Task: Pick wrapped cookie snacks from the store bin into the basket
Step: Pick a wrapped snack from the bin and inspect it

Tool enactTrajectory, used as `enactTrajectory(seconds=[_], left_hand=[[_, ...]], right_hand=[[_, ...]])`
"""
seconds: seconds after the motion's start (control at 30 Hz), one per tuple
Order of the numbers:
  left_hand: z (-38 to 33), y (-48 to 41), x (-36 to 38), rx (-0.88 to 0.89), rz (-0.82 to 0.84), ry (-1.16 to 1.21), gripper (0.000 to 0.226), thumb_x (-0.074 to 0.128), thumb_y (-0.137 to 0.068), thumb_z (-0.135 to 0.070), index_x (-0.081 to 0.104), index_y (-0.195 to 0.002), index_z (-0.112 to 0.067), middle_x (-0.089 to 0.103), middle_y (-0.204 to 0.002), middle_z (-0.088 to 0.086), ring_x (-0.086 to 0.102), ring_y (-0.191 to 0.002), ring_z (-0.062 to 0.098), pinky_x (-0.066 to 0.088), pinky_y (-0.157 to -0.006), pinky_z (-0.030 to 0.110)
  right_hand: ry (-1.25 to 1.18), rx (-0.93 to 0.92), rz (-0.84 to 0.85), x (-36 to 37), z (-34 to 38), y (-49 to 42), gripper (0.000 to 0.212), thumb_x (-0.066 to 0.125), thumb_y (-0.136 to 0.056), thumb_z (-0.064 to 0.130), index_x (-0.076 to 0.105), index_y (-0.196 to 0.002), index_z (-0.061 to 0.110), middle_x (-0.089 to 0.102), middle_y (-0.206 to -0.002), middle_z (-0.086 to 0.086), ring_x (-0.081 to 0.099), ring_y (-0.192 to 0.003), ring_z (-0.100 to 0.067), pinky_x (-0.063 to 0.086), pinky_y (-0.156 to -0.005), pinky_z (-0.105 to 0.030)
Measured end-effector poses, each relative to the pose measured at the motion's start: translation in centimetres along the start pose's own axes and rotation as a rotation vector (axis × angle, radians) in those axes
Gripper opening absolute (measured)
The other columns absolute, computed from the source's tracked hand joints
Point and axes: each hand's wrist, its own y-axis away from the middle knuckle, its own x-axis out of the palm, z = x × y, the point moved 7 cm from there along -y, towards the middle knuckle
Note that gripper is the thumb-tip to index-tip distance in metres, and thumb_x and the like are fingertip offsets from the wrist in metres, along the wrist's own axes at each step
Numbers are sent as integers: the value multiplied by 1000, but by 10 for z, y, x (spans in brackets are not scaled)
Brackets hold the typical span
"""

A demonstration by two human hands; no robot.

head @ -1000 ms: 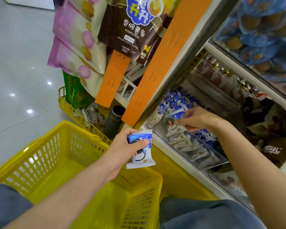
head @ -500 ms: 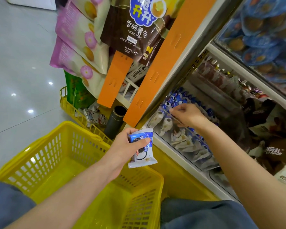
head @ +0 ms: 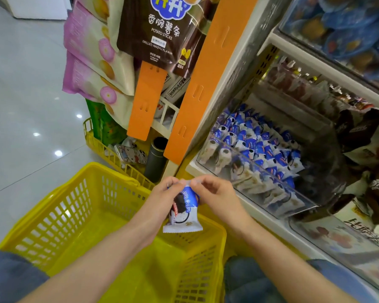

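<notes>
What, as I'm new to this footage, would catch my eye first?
The big yellow basket fills the lower left. Over its far rim, the left hand and right hand together pinch a blue-and-white cookie snack. At right, a clear store bin holds many more such packs.

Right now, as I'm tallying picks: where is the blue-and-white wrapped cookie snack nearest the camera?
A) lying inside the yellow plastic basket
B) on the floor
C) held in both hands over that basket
C: left hand and right hand both hold the wrapped cookie snack over the yellow plastic basket.
</notes>
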Motion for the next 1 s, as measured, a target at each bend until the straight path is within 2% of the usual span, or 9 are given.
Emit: enactTrajectory(seconds=[0.07,0.13,0.3,0.5,0.63,0.77,0.87,0.93,1.0], left_hand=[[1,-2,-5,17,-24,12,28,49,-94,-22,49,-66,-19,57,-59,-1,54,-54,10,40,-50,23],[-2,-5,-11,50,-60,0,28,50,-94,-21,49,-66,-18,56,-58,-1,53,-53,9,38,-50,23],[-8,-8,-18,181,-120,-193,30,52,-93,-16,48,-63,-15,51,-57,0,51,-50,6,39,-45,14],[-10,-5,-8,242,-72,-302,26,53,-92,-16,51,-67,-11,53,-60,2,53,-50,0,40,-47,10],[-4,-5,-5,177,-28,-305,26,53,-92,-21,53,-68,-13,54,-64,3,55,-58,6,42,-53,20],[-4,-2,-7,126,-12,-225,13,58,-88,-24,59,-90,-11,68,-81,2,64,-73,10,48,-63,17],[-2,3,-13,75,-50,-168,25,66,-82,-17,56,-104,-10,70,-97,6,68,-78,11,54,-62,20],[-4,8,-20,80,-97,-127,28,66,-82,-10,58,-108,-6,70,-101,10,68,-82,17,57,-65,24],[-7,13,-31,110,-163,-132,27,64,-83,-9,59,-110,-4,70,-101,12,67,-84,18,56,-67,23]], right_hand=[[-83,64,16,1,-5,-5,13,55,-90,5,64,-82,4,63,-74,-11,54,-53,-3,47,-56,-15],[-74,49,24,2,-5,-10,10,56,-89,5,65,-86,1,62,-73,-11,53,-52,-2,47,-56,-13],[336,-158,38,-1,6,-11,1,69,-81,12,69,-82,12,60,-66,10,53,-57,6,39,-56,-6],[550,-286,7,-7,8,-4,5,71,-80,24,68,-80,20,65,-73,8,56,-69,-3,46,-62,-18],[724,-399,-19,-10,15,3,9,70,-80,30,68,-82,22,63,-76,11,57,-73,-2,48,-65,-22],[468,-267,-59,-17,8,1,7,69,-81,23,66,-76,24,65,-71,11,60,-68,-3,51,-63,-21],[124,-57,-156,-31,-4,-6,14,65,-85,12,60,-74,20,61,-72,2,61,-58,-4,57,-56,-25],[-41,89,-116,-33,-14,-8,13,62,-86,6,56,-79,15,56,-72,-2,61,-54,-3,57,-54,-24],[-75,235,39,-22,-25,-4,16,62,-85,2,51,-89,12,56,-73,-5,61,-56,-6,57,-55,-22]])
